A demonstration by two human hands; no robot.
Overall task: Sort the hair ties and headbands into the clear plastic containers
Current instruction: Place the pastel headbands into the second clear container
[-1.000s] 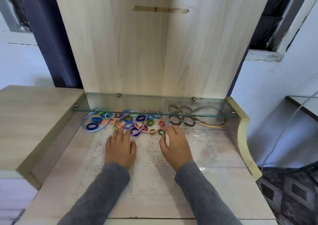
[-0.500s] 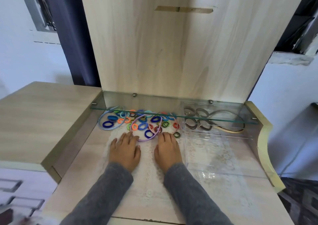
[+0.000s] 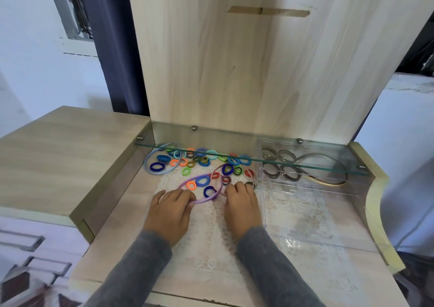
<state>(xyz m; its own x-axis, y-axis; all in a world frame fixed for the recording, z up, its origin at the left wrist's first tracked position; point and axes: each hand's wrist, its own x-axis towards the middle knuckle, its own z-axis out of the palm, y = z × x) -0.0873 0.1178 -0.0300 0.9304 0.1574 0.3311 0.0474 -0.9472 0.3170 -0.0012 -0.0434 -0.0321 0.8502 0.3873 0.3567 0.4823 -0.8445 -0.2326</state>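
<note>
With the left hand (image 3: 169,210) pinched on the lilac plastic headband (image 3: 206,198) and the right hand (image 3: 242,203) curled at the thin pink headband (image 3: 212,176), its hold not discernible, the small coloured elastic hair ties (image 3: 202,181) ringed by both on the lace-covered surface (image 3: 131,212) could be snagged and scattered when either is lifted.

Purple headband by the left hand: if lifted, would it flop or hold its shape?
It probably holds its shape: the purple headband keeps a smooth open arc on the lace mat, suggesting springy plastic. It looks thin, so likely light. Hair ties lie inside its curve and may get dragged if it is pushed.
</note>
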